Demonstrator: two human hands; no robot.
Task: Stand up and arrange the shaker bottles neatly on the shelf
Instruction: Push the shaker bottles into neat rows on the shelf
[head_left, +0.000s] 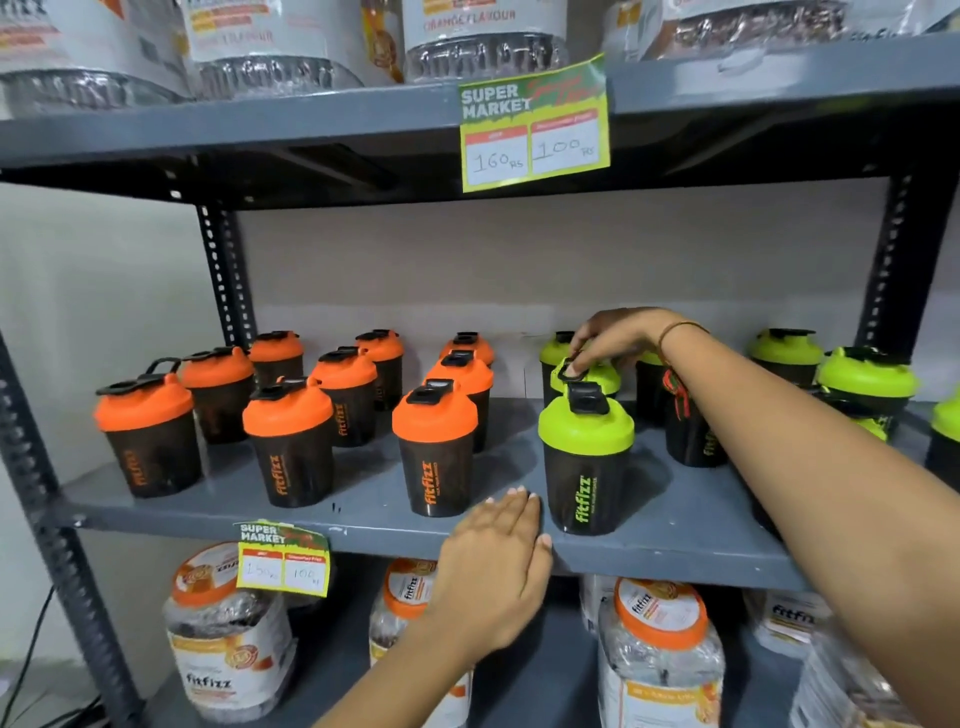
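Note:
Several black shaker bottles stand upright on the grey middle shelf (363, 514). Orange-lidded ones (435, 415) fill the left and centre in rows; green-lidded ones fill the right. My right hand (610, 338) reaches in from the right and pinches the black cap loop of a green-lidded bottle (602, 376) in the second row, behind the front green bottle (586, 431). My left hand (493, 566) rests flat on the shelf's front edge, fingers together, between the front orange bottle and the front green bottle, holding nothing. More green bottles (867, 376) stand far right, partly hidden by my forearm.
Above, a shelf (260, 130) carries large clear jars, with a yellow price tag (535, 130) hanging from its edge. Below stand orange-lidded jars (660, 665) and another price tag (283, 564). Perforated uprights (226, 280) frame the shelf; a wall sits behind.

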